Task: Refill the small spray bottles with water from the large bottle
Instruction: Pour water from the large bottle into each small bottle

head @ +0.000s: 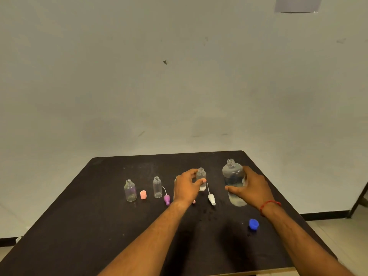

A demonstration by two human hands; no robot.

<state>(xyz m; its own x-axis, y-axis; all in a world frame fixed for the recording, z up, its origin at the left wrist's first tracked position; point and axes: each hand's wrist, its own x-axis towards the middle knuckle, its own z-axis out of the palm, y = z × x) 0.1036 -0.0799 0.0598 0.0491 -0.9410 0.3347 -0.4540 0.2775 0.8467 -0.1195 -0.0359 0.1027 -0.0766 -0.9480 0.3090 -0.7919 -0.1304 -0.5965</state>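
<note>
On the dark table (99, 226) stands a large clear water bottle (233, 174), uncapped, and my right hand (252, 188) grips its right side. My left hand (186, 187) pinches a small clear spray bottle (201, 176) that holds a little water. Two more small open bottles (130, 191) (157, 187) stand upright to the left. Another small bottle is mostly hidden behind my left hand. Loose spray heads lie on the table: a purple one (166, 199) and a white one (211, 199). A pink cap (143, 194) stands between the two left bottles.
A blue cap (253, 224) lies near my right forearm at the table's front right. The table's back edge meets a pale wall. A dark furniture leg (358, 198) stands on the floor at the far right.
</note>
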